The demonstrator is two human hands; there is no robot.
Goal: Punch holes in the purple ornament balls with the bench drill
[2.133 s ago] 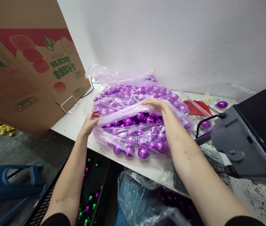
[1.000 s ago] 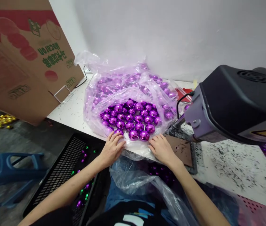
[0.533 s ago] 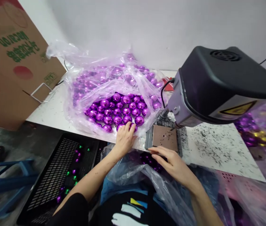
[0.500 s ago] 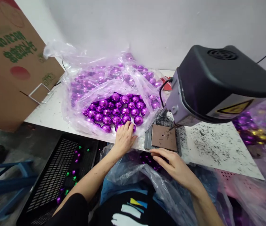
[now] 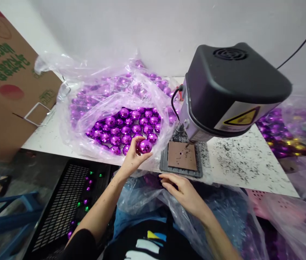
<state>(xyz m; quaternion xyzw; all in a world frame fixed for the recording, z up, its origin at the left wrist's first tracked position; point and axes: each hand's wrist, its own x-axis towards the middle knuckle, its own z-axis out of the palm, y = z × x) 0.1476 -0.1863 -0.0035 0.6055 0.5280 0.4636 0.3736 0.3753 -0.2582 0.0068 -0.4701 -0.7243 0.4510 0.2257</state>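
In the middle of the picture, the left hand (image 5: 134,154) pinches one shiny purple ball (image 5: 145,146) between its thumb and fingers. The ball is at the front of a clear plastic bag (image 5: 68,135), by its open mouth. Below and to the right, the right hand (image 5: 180,189) is loosely bent, with its thumb apart from its fingers, near the table's edge. Lots more purple balls (image 5: 125,130) sit in the bag, left of the middle. A brown plate (image 5: 182,155) with a small hole lies just right of the bag. Over it, at the upper right, is a big black machine (image 5: 234,86). The white table (image 5: 239,162) has dark bits on it. A cardboard box (image 5: 9,86) stands at the upper left.
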